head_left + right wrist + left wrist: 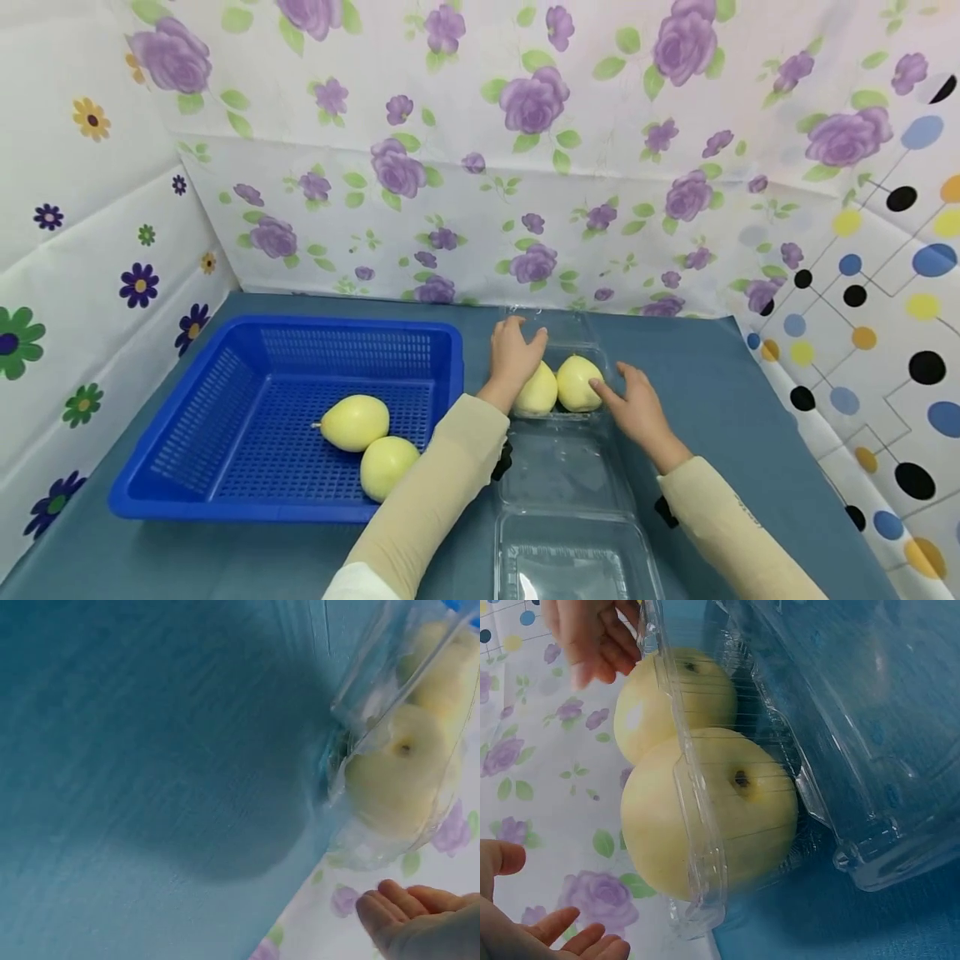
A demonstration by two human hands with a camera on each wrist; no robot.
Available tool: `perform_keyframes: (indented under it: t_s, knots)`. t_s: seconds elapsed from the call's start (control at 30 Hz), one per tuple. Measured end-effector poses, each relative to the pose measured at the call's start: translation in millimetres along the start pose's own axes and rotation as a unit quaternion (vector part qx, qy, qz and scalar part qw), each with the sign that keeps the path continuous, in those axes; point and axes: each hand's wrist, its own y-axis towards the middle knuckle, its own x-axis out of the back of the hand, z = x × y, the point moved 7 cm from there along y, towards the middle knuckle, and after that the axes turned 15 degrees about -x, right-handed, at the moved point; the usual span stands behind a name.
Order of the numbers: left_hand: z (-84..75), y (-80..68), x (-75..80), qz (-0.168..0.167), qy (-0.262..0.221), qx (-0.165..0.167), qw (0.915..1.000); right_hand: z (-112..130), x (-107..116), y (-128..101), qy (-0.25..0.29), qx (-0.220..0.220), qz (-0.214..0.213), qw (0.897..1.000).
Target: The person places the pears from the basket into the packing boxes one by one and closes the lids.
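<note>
Hands (pixel 517 358) (pixel 637 412) lie relaxed beside the boxed pears (pixel 558 385); only head view shows basket (pixel 247 392).

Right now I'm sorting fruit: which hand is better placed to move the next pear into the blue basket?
Left hand: it rests on the nearer yellow pear, beside the blue plastic basket.

Two pale-yellow pears (pixel 558 385) (touching) in clear clamshell (pixel 564 475).
</note>
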Motion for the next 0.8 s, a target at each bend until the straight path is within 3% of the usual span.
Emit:
perform_keyframes:
  t_s: [0.27,0.5,0.8]
  knots:
    - [6.6,0.0,-1.1,-0.034,-0.041,0.015,0.9985,-4,3,12,0.066,-0.009,0.010,0.998]
    - [20.4,3.6,2.8,-0.072,-0.093,0.085,0.9894,0,5,28,0.122,-0.040,0.014,0.992]
    - [34.8,-1.2,-0.9,-0.040,-0.126,0.165,0.9773,14,-1,37,0.094,-0.051,0.051,0.993]
